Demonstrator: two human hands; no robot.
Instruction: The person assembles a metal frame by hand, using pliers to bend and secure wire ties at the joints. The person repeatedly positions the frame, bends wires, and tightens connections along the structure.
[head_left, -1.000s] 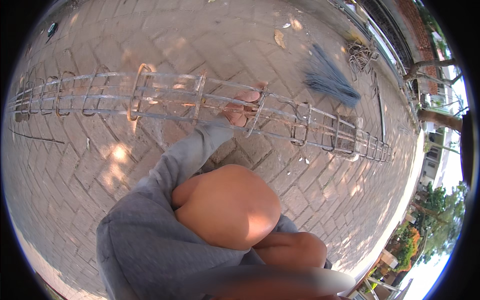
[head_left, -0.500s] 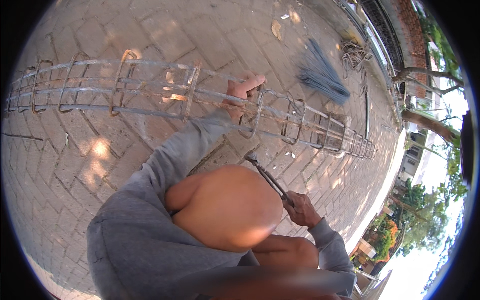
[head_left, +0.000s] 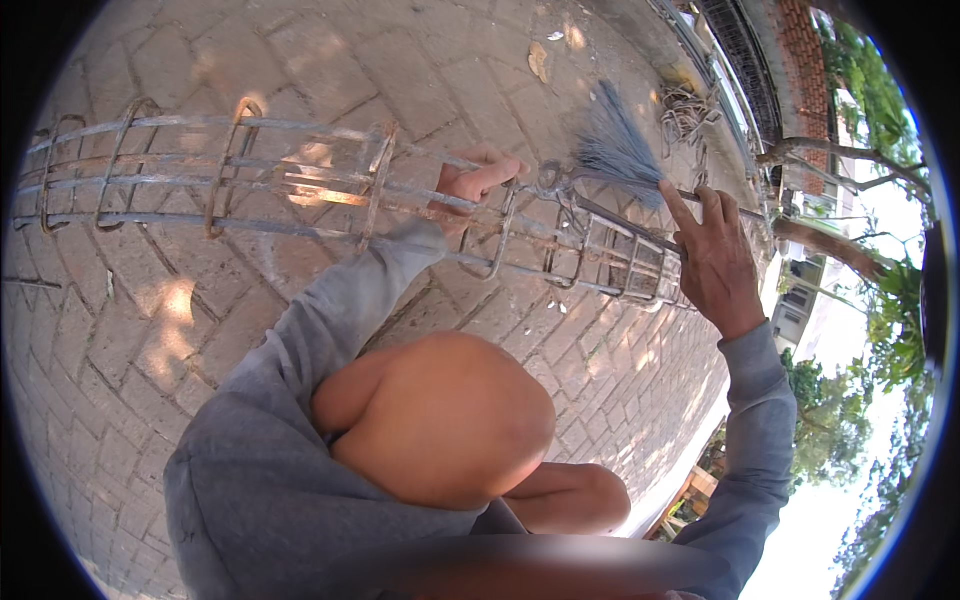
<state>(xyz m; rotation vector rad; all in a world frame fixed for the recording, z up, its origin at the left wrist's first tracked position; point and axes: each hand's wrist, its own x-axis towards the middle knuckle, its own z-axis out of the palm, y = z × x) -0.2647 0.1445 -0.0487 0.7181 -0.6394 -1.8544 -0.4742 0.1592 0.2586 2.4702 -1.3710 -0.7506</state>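
A long rusty rebar cage [head_left: 330, 192], with square stirrups around its lengthwise bars, runs across the view in front of my knees. My left hand [head_left: 472, 187] is closed on its far top bar, thumb and finger at the corner of a stirrup [head_left: 505, 225]. Whether a thin wire is pinched there is too small to tell. My right hand [head_left: 718, 255] grips long-handled pincers [head_left: 625, 222] by their spread handles. Their jaws reach over the cage, close to my left fingertips.
A bundle of thin blue-grey tie wires [head_left: 618, 145] lies on the brick paving beyond the cage. Farther right is a heap of bent stirrups [head_left: 688, 115]. A dry leaf [head_left: 538, 62] lies at the far side, and a tree branch [head_left: 830, 245] shows at the right.
My right hand has risen from beside my knee to the cage, bringing the pincers up with their handles spread. My left hand stays at the same stirrup; the view has shifted slightly.
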